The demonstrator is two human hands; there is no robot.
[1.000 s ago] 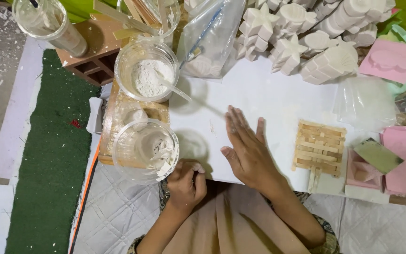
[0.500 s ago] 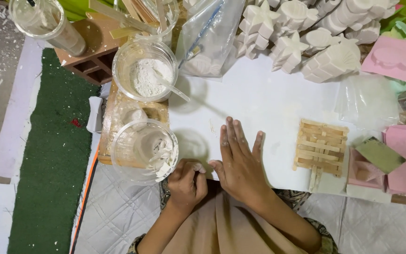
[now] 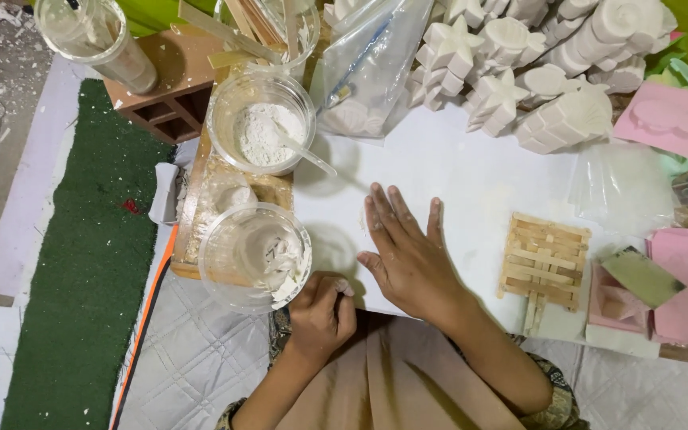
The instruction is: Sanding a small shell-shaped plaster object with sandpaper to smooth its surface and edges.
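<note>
In the head view, the right hand (image 3: 408,255) lies flat on the white board (image 3: 471,171), palm down, fingers stretched out and a little spread, holding nothing. The left hand (image 3: 322,312) is curled into a loose fist at the board's near edge, touching the rim of the near clear bowl (image 3: 255,256); whether it grips anything small inside the fist I cannot tell. That bowl holds wet white paste smeared up its wall, so mixing looks done or well along, while the far bowl (image 3: 261,121) behind it still has dry white powder with a spoon (image 3: 304,151) resting in it. Finished white castings (image 3: 519,64) are stacked at the far edge of the board, and a raft of wooden sticks (image 3: 543,263) lies to the right beside pink moulds (image 3: 682,283), which appear unfilled, so pouring seems still to come. Against the picture from half a second ago, the right hand has slid further onto the board, away from the body; a second ago it sat more to the right and angled. The left fist and the bowls have stayed put.
</note>
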